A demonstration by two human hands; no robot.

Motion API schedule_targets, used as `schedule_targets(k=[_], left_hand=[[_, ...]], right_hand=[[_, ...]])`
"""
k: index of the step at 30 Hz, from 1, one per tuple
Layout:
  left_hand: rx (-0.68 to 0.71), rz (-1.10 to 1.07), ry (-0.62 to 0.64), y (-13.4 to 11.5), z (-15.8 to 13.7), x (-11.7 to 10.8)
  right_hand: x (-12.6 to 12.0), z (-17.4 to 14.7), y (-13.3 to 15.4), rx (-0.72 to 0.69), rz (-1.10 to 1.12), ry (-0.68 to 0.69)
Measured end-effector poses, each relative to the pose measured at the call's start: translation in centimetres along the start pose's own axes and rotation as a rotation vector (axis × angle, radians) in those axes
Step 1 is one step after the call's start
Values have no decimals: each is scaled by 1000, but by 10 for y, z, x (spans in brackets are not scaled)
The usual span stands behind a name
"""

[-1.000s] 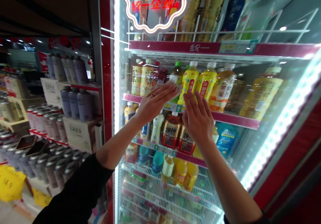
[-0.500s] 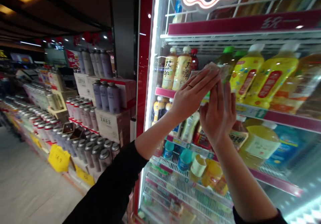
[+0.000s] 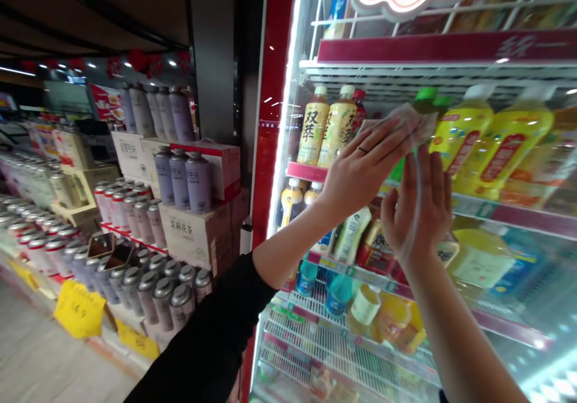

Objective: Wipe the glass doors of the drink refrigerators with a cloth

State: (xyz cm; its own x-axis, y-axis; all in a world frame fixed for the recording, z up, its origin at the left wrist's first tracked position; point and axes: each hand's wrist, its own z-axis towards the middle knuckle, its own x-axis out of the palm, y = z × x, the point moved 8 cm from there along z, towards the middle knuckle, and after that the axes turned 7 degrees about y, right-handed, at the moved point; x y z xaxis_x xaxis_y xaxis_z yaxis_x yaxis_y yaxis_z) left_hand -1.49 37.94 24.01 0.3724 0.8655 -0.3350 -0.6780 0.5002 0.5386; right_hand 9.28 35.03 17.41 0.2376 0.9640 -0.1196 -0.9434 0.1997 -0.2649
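My left hand (image 3: 360,171), with a ring on one finger, lies flat against the cooler's glass door. Under its straight fingers it presses a thin, crumpled, pale wipe (image 3: 425,127), which sticks out past the fingertips. Just right of and below it, my right hand (image 3: 419,210) rests with fingers pointing up and thumb out to the left. Its fingertips are close to the wipe's lower edge; whether they touch it I cannot tell. Behind the glass stand yellow drink bottles (image 3: 511,138) and pale yellow tea bottles (image 3: 314,126).
A red cooler frame (image 3: 276,90) with a bright light strip runs down the left of the glass. Further left, purple canisters (image 3: 198,183) stand on cardboard boxes (image 3: 192,228). Rows of metal-topped cans (image 3: 183,301) and a yellow price sign (image 3: 80,308) line the display.
The view has shifted, and both hands with the wipe appear further right over the glass. More of the wipe shows beyond my left fingertips. My right hand stays flat and close beside the left.
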Motion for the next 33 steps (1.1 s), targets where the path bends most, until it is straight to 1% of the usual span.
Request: schedule_targets(k=[2, 4, 6, 9, 11, 13, 16, 18, 20, 21, 24, 26, 27, 29, 31, 33], left_hand=[[40, -138, -96, 5, -11, 5], [50, -251, -152, 19, -14, 12], [8, -341, -186, 38, -6, 16], [-63, -417, -238, 62, 13, 14], [-69, -423, -261, 66, 20, 10], [-33, -406, -260, 63, 17, 9], [73, -369, -236, 59, -4, 14], [128, -354, -223, 66, -20, 18], [146, -355, -226, 84, -30, 20], [129, -362, -236, 97, -31, 21], [4, -415, -277, 136, -25, 21], [-87, -455, -287, 151, -19, 23], [-111, -467, -284, 152, -18, 24], [-117, -475, -284, 144, -22, 26], [-74, -467, -281, 130, -34, 27], [-7, -453, -262, 117, -46, 27]], right_hand=[[-4, 1, 3, 6, -5, -2], [-9, 4, 8, 26, 12, -9], [-12, 10, 17, 61, 38, -12], [-9, 24, 38, 98, 61, 12], [-4, 33, 53, 105, 73, 26], [1, 38, 63, 123, 77, 29], [7, 38, 69, 145, 59, 39], [10, 35, 70, 128, 32, 48], [11, 31, 70, 98, 13, 37], [11, 30, 70, 88, 11, 28], [13, 28, 67, 88, 18, 42], [16, 29, 66, 103, 29, 80], [18, 30, 66, 108, 39, 100], [20, 32, 70, 101, 64, 141], [21, 35, 73, 87, 79, 175], [20, 37, 76, 67, 73, 174]])
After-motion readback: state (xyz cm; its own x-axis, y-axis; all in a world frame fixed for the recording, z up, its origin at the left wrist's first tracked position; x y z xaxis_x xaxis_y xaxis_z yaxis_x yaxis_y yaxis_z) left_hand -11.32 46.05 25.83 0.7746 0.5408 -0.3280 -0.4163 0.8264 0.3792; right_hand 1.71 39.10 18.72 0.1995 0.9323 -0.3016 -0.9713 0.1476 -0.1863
